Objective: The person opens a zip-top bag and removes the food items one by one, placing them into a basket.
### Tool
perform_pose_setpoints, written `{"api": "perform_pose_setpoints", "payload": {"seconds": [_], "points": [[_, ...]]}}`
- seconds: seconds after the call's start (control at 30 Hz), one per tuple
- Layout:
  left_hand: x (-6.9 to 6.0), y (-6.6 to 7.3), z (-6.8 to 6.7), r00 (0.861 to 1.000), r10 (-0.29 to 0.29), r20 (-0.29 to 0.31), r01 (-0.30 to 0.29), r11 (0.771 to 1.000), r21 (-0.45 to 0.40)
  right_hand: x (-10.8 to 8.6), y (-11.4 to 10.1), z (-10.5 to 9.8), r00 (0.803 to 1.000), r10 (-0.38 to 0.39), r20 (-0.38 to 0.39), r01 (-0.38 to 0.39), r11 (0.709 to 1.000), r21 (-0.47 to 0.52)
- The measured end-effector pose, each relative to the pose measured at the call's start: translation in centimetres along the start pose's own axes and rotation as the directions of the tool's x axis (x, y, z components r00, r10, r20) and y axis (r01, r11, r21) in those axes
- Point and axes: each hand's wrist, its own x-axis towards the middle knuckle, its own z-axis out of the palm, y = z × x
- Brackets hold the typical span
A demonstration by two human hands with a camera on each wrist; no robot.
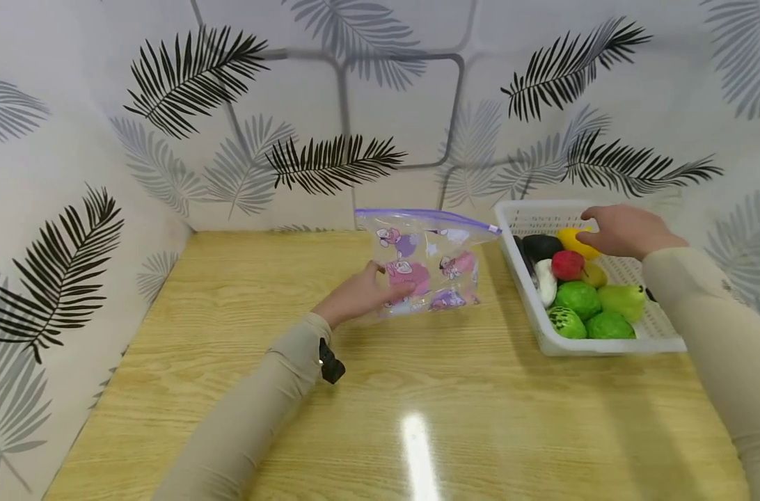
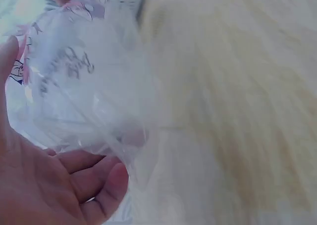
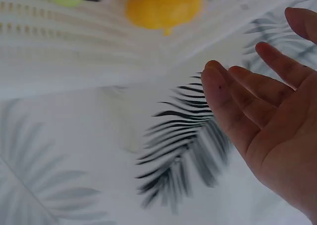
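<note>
A clear zip bag [image 1: 455, 278] with pink and purple cartoon prints and a purple zip edge stands above the middle of the table. My left hand [image 1: 355, 296] grips its lower left side, the thumb in front and the fingers behind; the left wrist view shows the bag's film [image 2: 99, 86] between them. Over the back of a white basket [image 1: 612, 346] hangs my right hand [image 1: 630, 229], its fingers relaxed and spread. Nearest to it lies a yellow lemon-like fruit [image 1: 571, 242]. The right wrist view shows nothing in that palm [image 3: 282, 140].
In the basket lie a red fruit [image 1: 568, 265], a green pear [image 1: 622, 302], a dark vegetable [image 1: 541, 247], a white piece [image 1: 545, 282] and several green round pieces [image 1: 577, 300]. The wooden table [image 1: 230, 292] meets a leaf-patterned wall [image 1: 405, 188] at the back.
</note>
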Motion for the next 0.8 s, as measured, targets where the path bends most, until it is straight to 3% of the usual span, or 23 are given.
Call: {"api": "perform_pose_setpoints", "payload": {"seconds": [0.13, 0.23, 0.33, 0.53, 0.7, 0.8], "points": [[0.2, 0.3, -1.1, 0.999, -0.018, 0.037, 0.02, 0.999, -0.046, -1.0, -3.1, -1.0, 0.994, -0.079, -0.072, 0.078, 0.997, -0.015], [0.4, 0.3, -1.5, 0.996, -0.06, 0.071, 0.064, 0.996, -0.06, -1.7, -5.2, -1.4, 0.986, -0.128, -0.107, 0.127, 0.992, -0.014], [0.6, 0.3, -2.1, 0.991, -0.121, 0.064, 0.125, 0.99, -0.063, -2.3, -7.2, -1.6, 0.977, -0.164, -0.138, 0.164, 0.986, -0.015], [0.8, -0.3, -4.1, 0.977, -0.209, -0.036, 0.206, 0.975, -0.078, -3.0, -10.4, -1.8, 0.951, -0.225, -0.21, 0.223, 0.974, -0.032], [0.7, -0.6, -5.1, 0.966, -0.225, -0.128, 0.235, 0.97, 0.069, -3.3, -11.7, -1.7, 0.922, -0.271, -0.276, 0.274, 0.961, -0.027], [0.3, -0.4, -5.4, 0.949, -0.202, -0.243, 0.253, 0.947, 0.199, -3.3, -12.1, -1.5, 0.903, -0.289, -0.319, 0.301, 0.954, -0.013]]}}
